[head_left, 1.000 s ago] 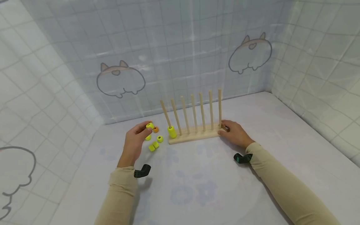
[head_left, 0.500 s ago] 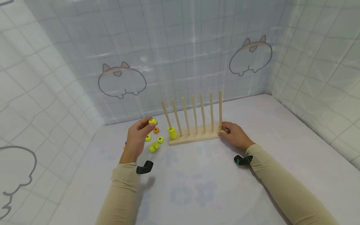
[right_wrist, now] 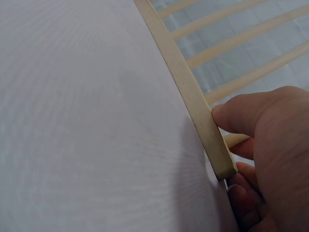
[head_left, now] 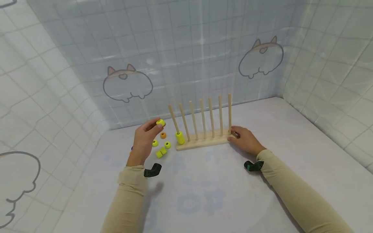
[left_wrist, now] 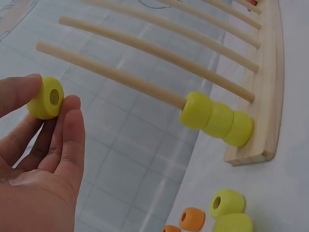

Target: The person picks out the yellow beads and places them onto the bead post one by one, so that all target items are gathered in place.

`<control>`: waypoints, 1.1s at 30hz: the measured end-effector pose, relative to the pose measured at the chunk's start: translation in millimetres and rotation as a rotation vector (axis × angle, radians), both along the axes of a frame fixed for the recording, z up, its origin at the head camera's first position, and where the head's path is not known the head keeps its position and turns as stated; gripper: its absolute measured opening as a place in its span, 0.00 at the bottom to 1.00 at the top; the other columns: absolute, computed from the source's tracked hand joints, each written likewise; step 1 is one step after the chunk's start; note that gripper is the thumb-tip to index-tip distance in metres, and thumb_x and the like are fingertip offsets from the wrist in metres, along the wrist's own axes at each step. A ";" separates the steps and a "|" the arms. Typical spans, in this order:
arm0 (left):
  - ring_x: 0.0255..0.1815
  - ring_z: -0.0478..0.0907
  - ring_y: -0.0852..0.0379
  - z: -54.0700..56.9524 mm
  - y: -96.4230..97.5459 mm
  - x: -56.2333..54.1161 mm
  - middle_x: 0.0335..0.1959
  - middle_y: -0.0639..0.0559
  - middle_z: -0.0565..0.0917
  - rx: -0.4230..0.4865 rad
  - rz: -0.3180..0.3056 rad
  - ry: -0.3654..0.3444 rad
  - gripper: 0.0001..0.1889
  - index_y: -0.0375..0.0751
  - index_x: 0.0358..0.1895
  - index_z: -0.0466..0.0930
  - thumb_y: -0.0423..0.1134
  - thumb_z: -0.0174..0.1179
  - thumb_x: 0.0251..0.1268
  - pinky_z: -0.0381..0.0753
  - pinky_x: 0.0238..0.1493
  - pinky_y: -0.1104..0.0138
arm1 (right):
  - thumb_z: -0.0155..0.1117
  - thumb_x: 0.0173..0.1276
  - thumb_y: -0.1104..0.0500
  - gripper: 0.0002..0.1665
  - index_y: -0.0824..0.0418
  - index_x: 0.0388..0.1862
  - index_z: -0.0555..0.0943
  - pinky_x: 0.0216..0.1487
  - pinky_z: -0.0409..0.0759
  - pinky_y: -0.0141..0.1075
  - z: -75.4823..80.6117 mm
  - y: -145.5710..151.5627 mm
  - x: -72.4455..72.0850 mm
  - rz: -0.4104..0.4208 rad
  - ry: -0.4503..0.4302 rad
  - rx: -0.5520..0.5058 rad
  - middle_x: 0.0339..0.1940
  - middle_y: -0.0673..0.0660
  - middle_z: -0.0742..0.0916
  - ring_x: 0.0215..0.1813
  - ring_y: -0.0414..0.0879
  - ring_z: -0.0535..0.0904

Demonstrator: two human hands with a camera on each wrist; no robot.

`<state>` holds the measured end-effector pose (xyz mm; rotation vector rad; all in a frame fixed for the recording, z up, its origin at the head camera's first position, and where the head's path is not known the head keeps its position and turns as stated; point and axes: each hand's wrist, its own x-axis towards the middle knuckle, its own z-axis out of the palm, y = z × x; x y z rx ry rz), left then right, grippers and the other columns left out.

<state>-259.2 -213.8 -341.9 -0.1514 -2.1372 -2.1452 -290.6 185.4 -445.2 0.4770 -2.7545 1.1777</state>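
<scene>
My left hand (head_left: pixel 142 142) pinches a yellow bead (left_wrist: pixel 42 107) between thumb and fingers, its hole showing in the left wrist view. The bead is in the air, close to the upper part of the leftmost peg (left_wrist: pixel 116 75) but apart from it. Three yellow beads (left_wrist: pixel 218 119) are stacked at the foot of that peg. The other pegs of the wooden rack (head_left: pixel 201 142) are bare. At the rack's right end my right hand (head_left: pixel 245 141) grips the base (right_wrist: pixel 205 126), with the thumb on its upper face and the other fingers partly hidden.
Left of the rack lie several loose yellow beads (head_left: pixel 167 145) and an orange bead (head_left: pixel 163 135). A dark blue bead (head_left: pixel 132 148) shows partly behind the left hand. A tiled-pattern sheet (head_left: pixel 186 58) stands close behind the rack.
My left hand has risen and moved right toward the leftmost peg with the yellow bead in its fingers. The right hand keeps its hold on the rack's end.
</scene>
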 end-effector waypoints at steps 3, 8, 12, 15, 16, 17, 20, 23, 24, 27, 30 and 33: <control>0.62 0.78 0.50 2.0 1.4 -2.0 0.62 0.42 0.77 0.007 -0.009 0.015 0.27 0.37 0.68 0.74 0.42 0.67 0.68 0.76 0.63 0.66 | 0.65 0.72 0.54 0.30 0.69 0.68 0.75 0.69 0.67 0.59 0.5 0.3 1.0 0.003 0.000 -0.002 0.71 0.66 0.74 0.70 0.65 0.68; 0.60 0.79 0.50 5.4 3.0 -4.6 0.59 0.42 0.80 0.004 0.002 0.026 0.27 0.37 0.67 0.74 0.42 0.67 0.68 0.77 0.61 0.67 | 0.65 0.73 0.54 0.30 0.69 0.68 0.75 0.68 0.68 0.59 0.5 -0.7 2.0 0.003 0.000 0.002 0.72 0.66 0.73 0.70 0.66 0.68; 0.59 0.80 0.49 7.2 3.6 -4.8 0.58 0.43 0.81 0.015 0.018 0.034 0.26 0.38 0.66 0.76 0.42 0.67 0.68 0.77 0.62 0.64 | 0.65 0.73 0.54 0.30 0.69 0.68 0.74 0.68 0.69 0.59 1.9 -1.1 3.4 0.006 -0.010 0.000 0.72 0.66 0.73 0.69 0.65 0.69; 0.59 0.80 0.51 9.1 3.8 -5.0 0.60 0.43 0.79 0.013 0.018 0.031 0.26 0.39 0.67 0.75 0.42 0.67 0.68 0.76 0.64 0.63 | 0.65 0.73 0.55 0.30 0.70 0.68 0.74 0.68 0.69 0.58 2.4 -0.9 3.4 0.010 -0.011 0.002 0.72 0.67 0.73 0.70 0.66 0.69; 0.59 0.80 0.51 10.0 3.9 -5.2 0.60 0.43 0.79 0.012 0.018 0.029 0.26 0.39 0.67 0.75 0.42 0.67 0.68 0.76 0.64 0.64 | 0.65 0.73 0.55 0.30 0.70 0.68 0.74 0.68 0.69 0.58 2.4 -0.8 3.2 0.011 -0.009 0.003 0.72 0.67 0.73 0.70 0.66 0.68; 0.59 0.80 0.51 11.1 4.1 -5.2 0.60 0.43 0.79 0.008 0.021 0.024 0.26 0.39 0.67 0.75 0.42 0.67 0.68 0.75 0.64 0.64 | 0.65 0.73 0.55 0.30 0.70 0.68 0.74 0.68 0.69 0.58 2.6 -0.8 2.9 0.011 -0.008 0.002 0.72 0.67 0.73 0.70 0.65 0.68; 0.60 0.79 0.50 15.2 5.1 -7.2 0.61 0.43 0.78 0.003 0.016 0.024 0.26 0.38 0.67 0.75 0.42 0.67 0.68 0.75 0.64 0.64 | 0.65 0.73 0.55 0.30 0.70 0.68 0.74 0.68 0.68 0.59 3.1 -0.7 2.7 0.009 -0.002 0.001 0.72 0.67 0.73 0.70 0.65 0.68; 0.61 0.78 0.47 19.6 6.2 -10.0 0.60 0.43 0.78 0.006 0.003 0.027 0.27 0.36 0.67 0.74 0.41 0.66 0.69 0.75 0.65 0.63 | 0.65 0.73 0.55 0.30 0.70 0.68 0.74 0.69 0.68 0.59 3.2 -0.7 3.2 0.007 0.002 0.007 0.72 0.67 0.73 0.71 0.65 0.68; 0.62 0.77 0.46 20.8 6.5 -11.1 0.60 0.43 0.78 0.005 -0.003 0.030 0.27 0.35 0.68 0.73 0.41 0.66 0.69 0.74 0.66 0.63 | 0.65 0.73 0.55 0.30 0.70 0.68 0.74 0.69 0.67 0.58 3.0 -0.6 3.3 0.007 0.003 0.010 0.72 0.67 0.73 0.71 0.65 0.68; 0.64 0.76 0.45 24.6 7.0 -12.7 0.61 0.43 0.77 0.000 -0.007 0.031 0.27 0.35 0.68 0.72 0.41 0.66 0.69 0.73 0.67 0.62 | 0.65 0.73 0.55 0.30 0.70 0.67 0.74 0.70 0.66 0.59 2.4 -1.0 3.5 0.009 0.008 0.012 0.71 0.67 0.73 0.71 0.66 0.67; 0.64 0.76 0.44 26.9 8.1 -13.0 0.61 0.44 0.77 0.018 -0.004 0.030 0.27 0.36 0.68 0.73 0.41 0.66 0.69 0.74 0.66 0.62 | 0.65 0.73 0.54 0.30 0.70 0.67 0.75 0.70 0.66 0.59 1.6 -1.2 3.0 0.009 0.009 0.009 0.71 0.67 0.73 0.71 0.66 0.67; 0.63 0.77 0.45 28.7 10.0 -13.0 0.61 0.44 0.76 0.034 -0.003 0.041 0.26 0.36 0.67 0.74 0.40 0.67 0.68 0.75 0.65 0.63 | 0.65 0.73 0.55 0.29 0.69 0.67 0.75 0.70 0.65 0.59 1.5 -1.0 2.3 0.006 0.005 0.005 0.72 0.67 0.73 0.72 0.66 0.66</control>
